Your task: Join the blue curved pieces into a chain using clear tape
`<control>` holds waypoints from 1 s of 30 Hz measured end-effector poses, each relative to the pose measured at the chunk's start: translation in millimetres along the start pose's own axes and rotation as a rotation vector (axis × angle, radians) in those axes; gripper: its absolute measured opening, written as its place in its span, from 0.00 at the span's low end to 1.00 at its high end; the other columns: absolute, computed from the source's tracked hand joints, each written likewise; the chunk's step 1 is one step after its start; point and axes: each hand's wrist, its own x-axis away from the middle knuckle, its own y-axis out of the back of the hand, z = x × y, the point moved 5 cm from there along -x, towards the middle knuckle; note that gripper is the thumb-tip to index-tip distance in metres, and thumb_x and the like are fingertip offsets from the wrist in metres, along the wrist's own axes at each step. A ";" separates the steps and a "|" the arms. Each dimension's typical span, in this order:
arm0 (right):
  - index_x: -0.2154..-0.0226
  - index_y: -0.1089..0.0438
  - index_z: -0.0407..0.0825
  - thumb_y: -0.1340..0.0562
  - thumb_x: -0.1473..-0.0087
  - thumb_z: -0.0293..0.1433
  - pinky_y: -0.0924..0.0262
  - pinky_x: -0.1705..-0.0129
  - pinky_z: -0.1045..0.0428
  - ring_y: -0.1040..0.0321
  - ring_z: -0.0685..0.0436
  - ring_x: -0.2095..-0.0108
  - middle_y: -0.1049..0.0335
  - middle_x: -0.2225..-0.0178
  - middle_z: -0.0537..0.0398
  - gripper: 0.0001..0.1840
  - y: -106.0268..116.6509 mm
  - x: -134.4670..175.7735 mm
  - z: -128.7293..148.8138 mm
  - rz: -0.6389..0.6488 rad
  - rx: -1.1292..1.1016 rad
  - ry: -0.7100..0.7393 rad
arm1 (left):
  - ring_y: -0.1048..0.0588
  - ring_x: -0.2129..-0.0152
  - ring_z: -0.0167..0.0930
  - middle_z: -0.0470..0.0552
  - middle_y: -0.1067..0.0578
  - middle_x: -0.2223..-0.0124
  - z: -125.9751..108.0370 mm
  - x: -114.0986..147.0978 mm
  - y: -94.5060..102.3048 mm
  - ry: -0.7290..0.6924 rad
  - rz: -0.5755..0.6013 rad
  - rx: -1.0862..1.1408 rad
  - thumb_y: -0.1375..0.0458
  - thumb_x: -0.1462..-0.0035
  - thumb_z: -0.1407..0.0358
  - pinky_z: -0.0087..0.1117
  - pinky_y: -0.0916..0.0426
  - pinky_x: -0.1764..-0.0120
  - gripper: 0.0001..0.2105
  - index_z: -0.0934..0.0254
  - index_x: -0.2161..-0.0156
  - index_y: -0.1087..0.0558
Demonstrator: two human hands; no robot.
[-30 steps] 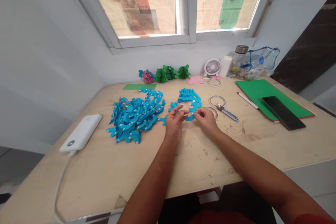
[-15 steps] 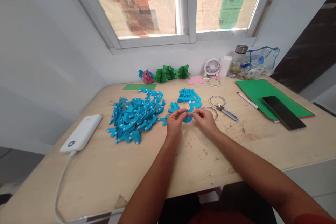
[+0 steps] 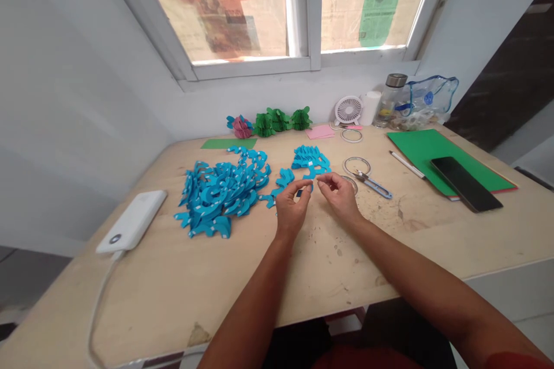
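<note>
Parting now, left hand (image 3: 293,206) and right hand (image 3: 340,197), nearly pinched closed near wavy blue paper strips (image 3: 310,157), suggest a small pull, holdings unclear.

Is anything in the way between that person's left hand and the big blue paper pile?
Yes: a small group of blue paper pieces lies between the left hand and the big blue paper pile; nothing else visible does.

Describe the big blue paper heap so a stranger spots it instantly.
Start at the wooden table under the window. On it, between the white power bank and the left hand, lies the blue paper heap. It sprawls far wider than the compact blue stack farther right.
</note>
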 end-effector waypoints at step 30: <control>0.75 0.33 0.48 0.39 0.57 0.37 0.40 0.68 0.53 0.35 0.49 0.72 0.32 0.75 0.57 0.09 -6.7 -0.8 -5.0 0.073 -0.301 -0.163 | 0.25 0.70 0.31 0.51 0.23 0.71 17.2 -2.7 -6.4 0.203 0.011 0.246 0.38 0.58 0.65 0.31 0.32 0.64 0.06 0.66 0.74 0.25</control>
